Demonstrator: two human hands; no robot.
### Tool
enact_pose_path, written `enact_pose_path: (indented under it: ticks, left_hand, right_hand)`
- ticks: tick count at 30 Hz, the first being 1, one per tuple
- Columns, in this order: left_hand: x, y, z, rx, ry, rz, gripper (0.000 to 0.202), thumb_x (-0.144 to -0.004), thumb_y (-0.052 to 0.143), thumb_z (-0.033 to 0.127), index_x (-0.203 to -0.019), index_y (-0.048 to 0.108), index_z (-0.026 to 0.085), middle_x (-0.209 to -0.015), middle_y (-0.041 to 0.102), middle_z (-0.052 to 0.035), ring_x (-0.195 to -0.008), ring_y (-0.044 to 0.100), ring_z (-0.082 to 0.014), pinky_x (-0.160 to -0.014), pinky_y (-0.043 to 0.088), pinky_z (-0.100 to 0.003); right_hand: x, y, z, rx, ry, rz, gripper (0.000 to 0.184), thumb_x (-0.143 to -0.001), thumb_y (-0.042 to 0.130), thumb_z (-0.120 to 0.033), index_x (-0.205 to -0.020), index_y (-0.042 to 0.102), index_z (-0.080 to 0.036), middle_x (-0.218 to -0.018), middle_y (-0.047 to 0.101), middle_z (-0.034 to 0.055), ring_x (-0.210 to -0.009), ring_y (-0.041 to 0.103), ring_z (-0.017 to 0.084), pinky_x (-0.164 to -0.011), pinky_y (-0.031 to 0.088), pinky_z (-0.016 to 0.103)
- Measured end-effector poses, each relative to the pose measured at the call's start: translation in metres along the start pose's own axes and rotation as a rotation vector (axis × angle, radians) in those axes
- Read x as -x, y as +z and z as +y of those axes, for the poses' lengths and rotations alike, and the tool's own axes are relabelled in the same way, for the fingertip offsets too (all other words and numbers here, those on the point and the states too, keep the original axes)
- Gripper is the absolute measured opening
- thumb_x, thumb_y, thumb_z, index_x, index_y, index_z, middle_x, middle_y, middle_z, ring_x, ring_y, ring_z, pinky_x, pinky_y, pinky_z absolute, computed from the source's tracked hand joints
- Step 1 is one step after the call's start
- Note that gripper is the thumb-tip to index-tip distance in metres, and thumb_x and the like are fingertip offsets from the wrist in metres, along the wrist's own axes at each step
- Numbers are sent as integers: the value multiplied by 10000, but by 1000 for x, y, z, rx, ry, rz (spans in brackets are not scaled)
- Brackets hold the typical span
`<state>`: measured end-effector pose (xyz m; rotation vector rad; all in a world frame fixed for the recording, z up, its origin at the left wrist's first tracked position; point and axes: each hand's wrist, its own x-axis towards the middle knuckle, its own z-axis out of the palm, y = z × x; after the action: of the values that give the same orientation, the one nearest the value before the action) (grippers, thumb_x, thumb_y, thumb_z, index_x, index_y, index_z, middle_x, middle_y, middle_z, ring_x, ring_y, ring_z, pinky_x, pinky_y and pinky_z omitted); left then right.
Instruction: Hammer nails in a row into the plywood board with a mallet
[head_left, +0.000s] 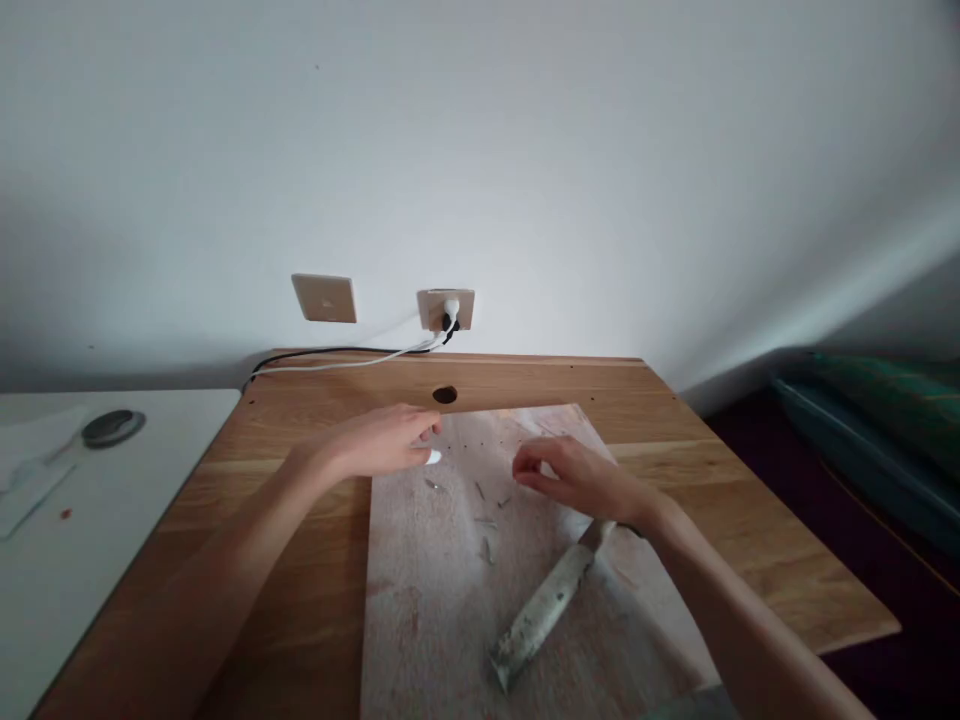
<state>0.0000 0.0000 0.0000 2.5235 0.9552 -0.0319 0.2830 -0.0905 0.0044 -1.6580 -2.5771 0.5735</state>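
Observation:
My left hand (386, 440) hovers at the far left edge of a pale wooden board (420, 620), fingers bent and parted from the thumb. A small white patch shows at the thumb tip; whether it is a wrapping or a separate piece, I cannot tell. Over the board's right side, my right hand (566, 472) is curled with thumb and index finger close together; anything between them is too small to see. Several loose metal nails (487, 550) lie between the hands. Below my right wrist rests a hammer-like tool (544, 615) with a worn, pale grip, its far end hidden.
A wooden desk (300, 560) carries the board and has a round cable hole (445, 395). Small dark dots run in a row across the board. Cables (337, 362) lead to a wall socket (446, 310). A white surface (135, 580) with a dark round object (112, 428) adjoins at left.

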Motion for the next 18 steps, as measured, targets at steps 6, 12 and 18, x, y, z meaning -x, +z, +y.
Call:
enact_pose_path:
  ticks: [6,12,18]
  left_hand:
    - [0,2,0,10,6,17,252,-914,606,266,-1138,697,195,-1201,757,-106,-1100,720,-291,-945,523,-363]
    - [-1,4,-3,43,-10,-2,262,-922,593,289,-1160,676,218,-1192,754,-86,-1085,717,-280,-929,525,-360]
    - [-1,3,0,23,-13,-14,273,-929,580,287,-1176,673,218,-1199,760,-90,-1079,723,-279,-923,527,-355]
  right_hand:
    - [13,1,9,-70,20,48,186,-1027,614,-268,-1088,773,-194,-1006,808,38,-875,747,159,-793,553,231]
    - [0,-2,47,132,319,290,265,-1067,486,-244,-1035,727,-139,-1031,784,136,-932,738,254,-841,522,335]
    - [-18,13,50,282,360,230,317,-1073,546,-304,-876,734,-139,-987,777,160,-972,733,276,-823,529,342]
